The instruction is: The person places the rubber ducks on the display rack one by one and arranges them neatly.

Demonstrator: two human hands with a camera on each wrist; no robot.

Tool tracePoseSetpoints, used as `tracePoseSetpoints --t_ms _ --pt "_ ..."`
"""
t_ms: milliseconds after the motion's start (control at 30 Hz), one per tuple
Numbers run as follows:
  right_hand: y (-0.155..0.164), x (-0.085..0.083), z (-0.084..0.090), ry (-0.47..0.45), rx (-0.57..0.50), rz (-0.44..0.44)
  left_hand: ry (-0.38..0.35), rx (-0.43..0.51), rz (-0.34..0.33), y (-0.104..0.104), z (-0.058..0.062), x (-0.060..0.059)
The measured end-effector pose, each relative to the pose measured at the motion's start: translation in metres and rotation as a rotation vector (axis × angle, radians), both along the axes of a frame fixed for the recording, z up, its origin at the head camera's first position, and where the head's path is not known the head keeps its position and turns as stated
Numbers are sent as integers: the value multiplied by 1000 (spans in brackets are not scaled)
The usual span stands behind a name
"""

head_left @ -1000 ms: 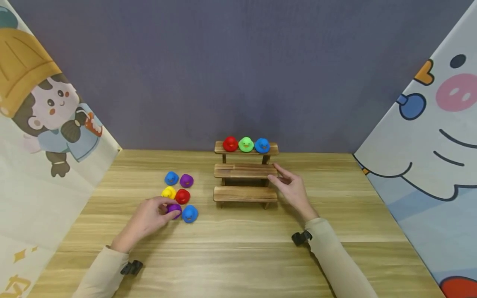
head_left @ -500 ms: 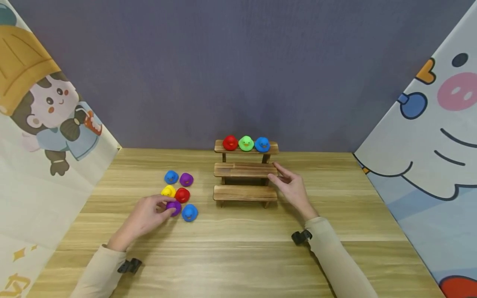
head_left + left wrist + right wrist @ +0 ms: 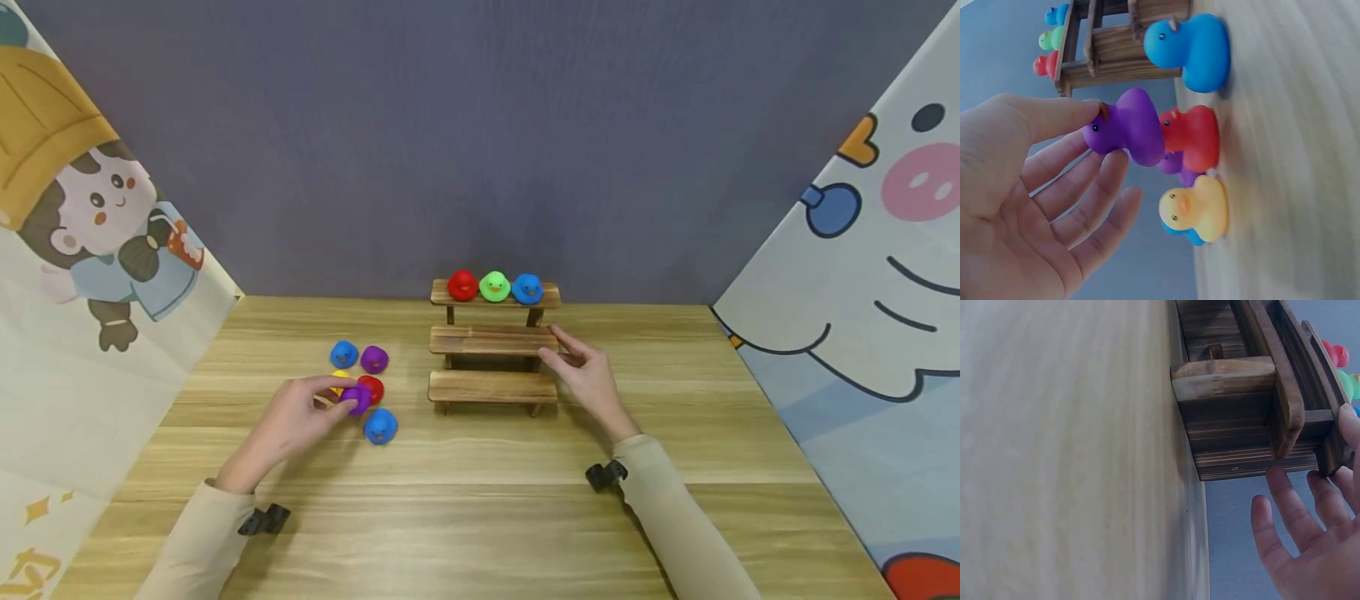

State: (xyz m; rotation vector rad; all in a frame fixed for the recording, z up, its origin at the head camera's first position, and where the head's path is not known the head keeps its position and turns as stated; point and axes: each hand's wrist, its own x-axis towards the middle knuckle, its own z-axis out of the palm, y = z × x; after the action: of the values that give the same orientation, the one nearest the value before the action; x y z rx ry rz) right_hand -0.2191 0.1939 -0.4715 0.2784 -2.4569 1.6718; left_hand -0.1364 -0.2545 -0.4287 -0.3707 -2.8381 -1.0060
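My left hand [image 3: 339, 400] pinches a purple duck [image 3: 355, 398] between thumb and fingers, just above the table. In the left wrist view the thumb lies on the purple duck's [image 3: 1125, 125] head and the fingers [image 3: 1107, 181] sit beneath it. Around it on the table stand a red duck [image 3: 372, 387], a partly hidden yellow duck [image 3: 1196, 209], a blue duck [image 3: 381, 427], another blue duck [image 3: 344, 354] and a second purple duck [image 3: 373, 359]. My right hand [image 3: 551, 346] touches the right end of the three-step wooden stand [image 3: 492, 387] with relaxed fingers [image 3: 1285, 506].
A red duck [image 3: 462, 285], a green duck [image 3: 494, 286] and a blue duck [image 3: 527, 288] sit on the stand's top step. Cartoon panels [image 3: 90, 275] slant in on both sides of the wooden table [image 3: 480, 517]; a grey-purple wall closes the back.
My left hand has lifted the purple duck off the table and moved it slightly away from me, in front of the red and yellow ducks. The right hand has stayed put.
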Motion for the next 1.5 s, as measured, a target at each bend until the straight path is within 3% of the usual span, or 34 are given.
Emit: tracePoseSetpoints --t_ms 267,533,1033,1500 --pt "-1 0 1 -2 4 0 25 27 -15 10 8 -5" --pt "-1 0 0 1 -1 1 29 77 -17 21 7 -11" --pt "-1 1 0 1 3 1 107 238 -68 51 13 -23" --pt "-1 3 3 -9 -5 2 65 326 -93 80 24 -33"
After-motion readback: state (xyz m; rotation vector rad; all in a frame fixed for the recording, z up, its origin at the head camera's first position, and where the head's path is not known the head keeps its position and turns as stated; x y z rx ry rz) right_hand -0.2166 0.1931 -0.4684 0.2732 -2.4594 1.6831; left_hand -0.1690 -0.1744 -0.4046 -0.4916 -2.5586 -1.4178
